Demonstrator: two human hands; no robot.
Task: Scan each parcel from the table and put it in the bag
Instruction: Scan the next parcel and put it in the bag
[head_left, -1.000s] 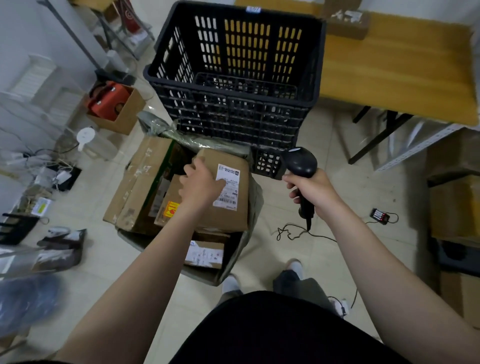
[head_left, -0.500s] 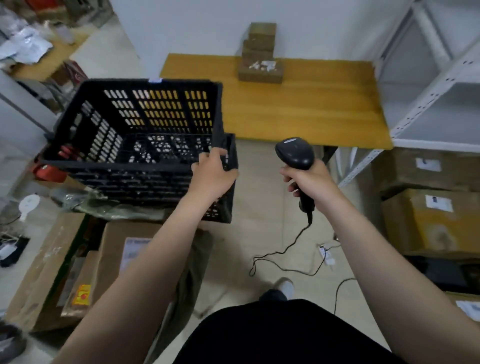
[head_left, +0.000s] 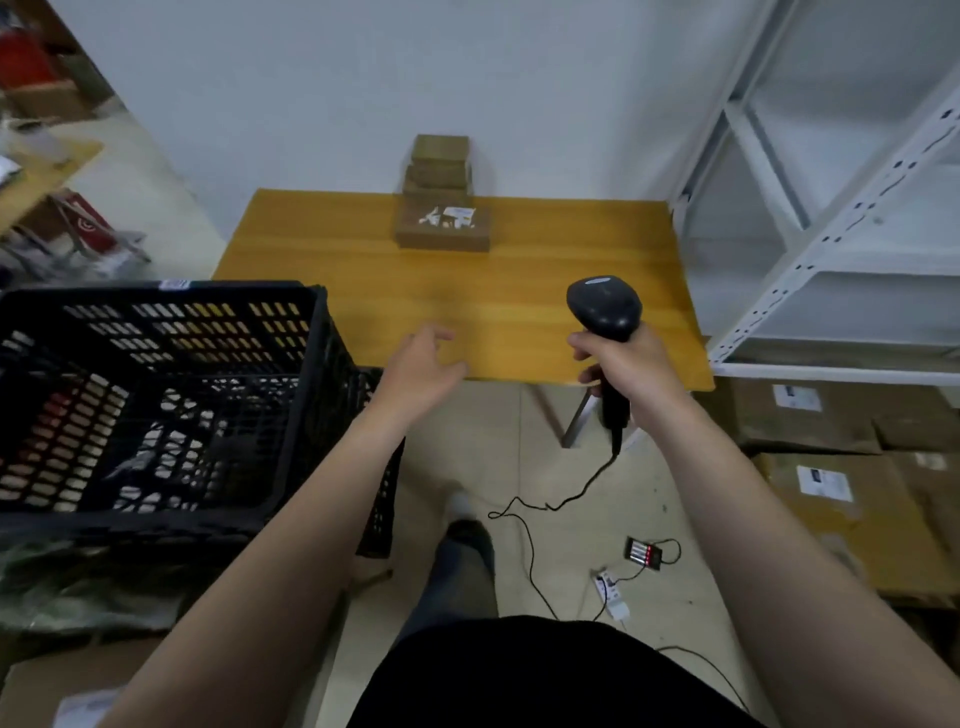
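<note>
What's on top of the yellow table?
A wide parcel with a white label sits in front; smaller parcels are stacked behind it, by the wall. The wide parcel hides the stack's bottom.

Right hand (head_left: 628, 364) grips scanner (head_left: 602, 309) by the handle, head above the grip, cable (head_left: 571, 493) dropping below it to the floor. Left hand (head_left: 421, 369) is left of the grip, fingers spread and empty, over the table (head_left: 322, 249) edge. Parcels (head_left: 441, 228) stacked beyond the grip, by the wall. Crate (head_left: 156, 291) far left.
</note>
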